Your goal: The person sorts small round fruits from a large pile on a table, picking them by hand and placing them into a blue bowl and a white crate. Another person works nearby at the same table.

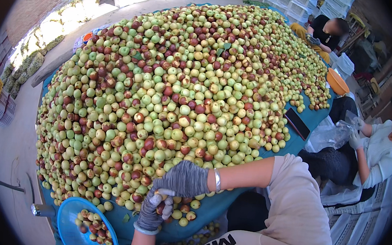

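Observation:
A large heap of fresh green and reddish-brown jujubes (170, 99) lies on a blue-green cloth (237, 210). At its near edge, my left hand (152, 209), in a grey knit glove, has its fingers curled around a few jujubes. My right hand (182, 180), gloved alike and with a silver bracelet at the wrist, meets it from above. Its fingertips touch the jujubes or the left fingers; whether it grips one is hidden. To the lower left, a blue plastic basin (68, 221), tilted, holds several mostly brown-patched jujubes (96, 227).
A smartphone (297, 123) lies on the cloth. One person (372, 148) sits at right with clear plastic; another (326, 34) sits at the far right edge beyond an orange basin (337, 81). A metallic cylinder (43, 210) stands beside the blue basin. Filled net sacks (30, 62) line the left wall.

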Available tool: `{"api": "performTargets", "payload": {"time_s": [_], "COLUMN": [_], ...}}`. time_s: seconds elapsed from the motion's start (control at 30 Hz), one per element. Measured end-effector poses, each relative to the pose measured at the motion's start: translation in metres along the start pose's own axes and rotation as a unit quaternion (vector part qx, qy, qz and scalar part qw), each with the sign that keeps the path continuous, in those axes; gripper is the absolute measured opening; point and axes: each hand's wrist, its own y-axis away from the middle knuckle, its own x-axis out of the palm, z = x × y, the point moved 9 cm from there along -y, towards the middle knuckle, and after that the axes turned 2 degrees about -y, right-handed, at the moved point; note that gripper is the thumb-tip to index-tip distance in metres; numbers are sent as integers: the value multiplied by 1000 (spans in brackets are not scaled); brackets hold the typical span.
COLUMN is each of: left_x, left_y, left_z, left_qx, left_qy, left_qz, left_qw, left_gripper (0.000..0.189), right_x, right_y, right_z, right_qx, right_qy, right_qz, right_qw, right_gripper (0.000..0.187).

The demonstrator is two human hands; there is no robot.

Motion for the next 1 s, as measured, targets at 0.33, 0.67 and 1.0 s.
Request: {"api": "performTargets", "payload": {"time_s": [0.33, 0.67, 1.0], "left_x": [2, -7, -9], "left_y": [3, 3, 0], "left_z": [-5, 2, -3], "left_qx": [14, -5, 17], "left_qy": [74, 140, 107], "left_qz": [-20, -1, -35], "left_qw": [997, 990, 993], "left_gripper": [27, 36, 28], "right_x": [-142, -189, -136], "right_y": [118, 29, -29], "right_z": [-264, -390, -340], "right_qx": [319, 332, 352], "right_qy": [69, 99, 326], "right_qz": [-375, -249, -100], "right_qw": [868, 905, 871], "right_gripper": [23, 40, 42]}}
